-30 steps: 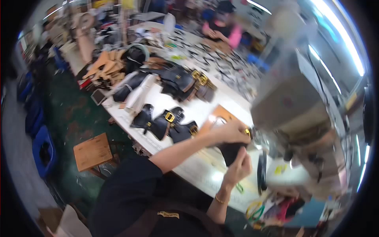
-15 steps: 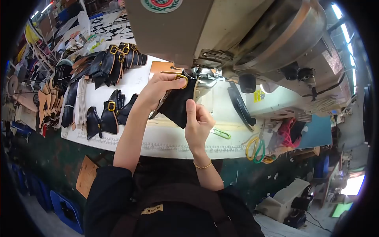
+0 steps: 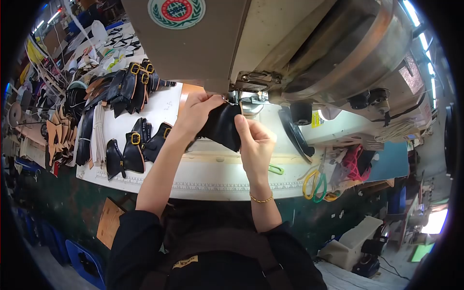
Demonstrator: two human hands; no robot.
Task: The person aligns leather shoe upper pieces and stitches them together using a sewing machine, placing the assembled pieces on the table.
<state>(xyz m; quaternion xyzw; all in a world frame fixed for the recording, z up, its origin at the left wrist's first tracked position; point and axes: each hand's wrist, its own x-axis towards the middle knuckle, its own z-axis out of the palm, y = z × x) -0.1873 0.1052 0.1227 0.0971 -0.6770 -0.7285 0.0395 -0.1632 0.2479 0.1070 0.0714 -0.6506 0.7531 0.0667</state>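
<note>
White table [image 3: 162, 104] carries assembled, buckled black pieces [image 3: 134, 155]; left hand [image 3: 193, 115] and right hand [image 3: 257, 146] grip one leather panel [image 3: 221, 126] at the sewing machine [image 3: 193, 53], its stitching apparently unfinished.

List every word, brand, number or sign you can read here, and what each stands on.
"MER I", partly legible: small tan label on dark apron.
Unreadable:
Lettering, round green-and-red sticker on grey-brown machine housing.
Numbers, long printed ruler scale.
Marks, small yellow tag.
</note>
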